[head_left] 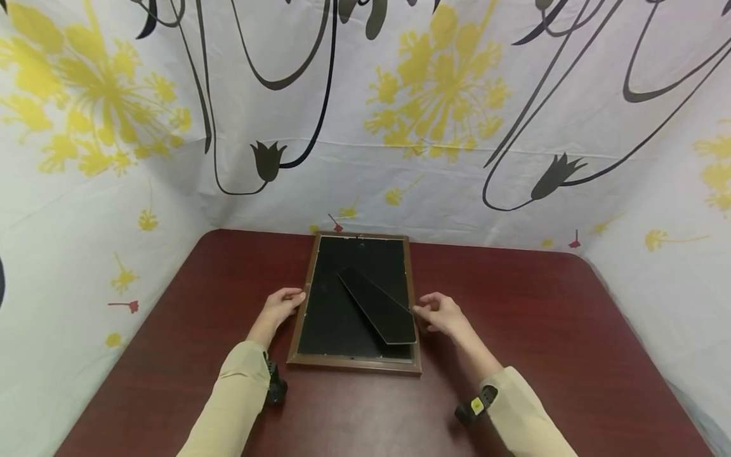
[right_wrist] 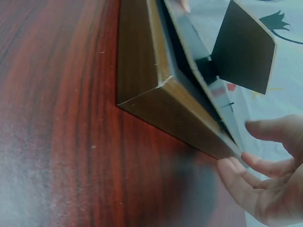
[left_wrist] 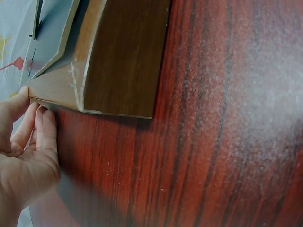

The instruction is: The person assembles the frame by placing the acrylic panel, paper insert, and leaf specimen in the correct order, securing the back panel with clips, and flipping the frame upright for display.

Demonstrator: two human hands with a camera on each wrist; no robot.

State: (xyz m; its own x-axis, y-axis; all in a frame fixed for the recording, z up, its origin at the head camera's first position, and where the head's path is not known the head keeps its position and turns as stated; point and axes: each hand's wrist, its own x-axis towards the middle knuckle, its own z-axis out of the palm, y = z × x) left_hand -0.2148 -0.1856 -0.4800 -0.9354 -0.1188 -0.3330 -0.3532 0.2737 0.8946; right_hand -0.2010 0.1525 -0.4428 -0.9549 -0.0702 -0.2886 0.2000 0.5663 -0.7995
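A brown wooden picture frame (head_left: 354, 364) lies with its back up. Its black backing board (head_left: 331, 317) carries a fold-out stand leg (head_left: 379, 308), angled toward the right side. In the right wrist view a dark gap shows between the frame's lip and the board's edge. My left hand (head_left: 280, 306) is at the left side, thumb on the rim and fingers bent against the outer face, pinching the frame. At the right side is my right hand (head_left: 442, 314); its fingertips touch the rim, while the thumb (right_wrist: 267, 128) stands off it.
The dark red wood-grain table (head_left: 514, 304) carries the frame. Behind and at both sides hangs a white cloth (head_left: 342, 171) with yellow and grey plant prints. Both forearms wear light sleeves (head_left: 234, 393) and dark wrist cameras (head_left: 275, 384).
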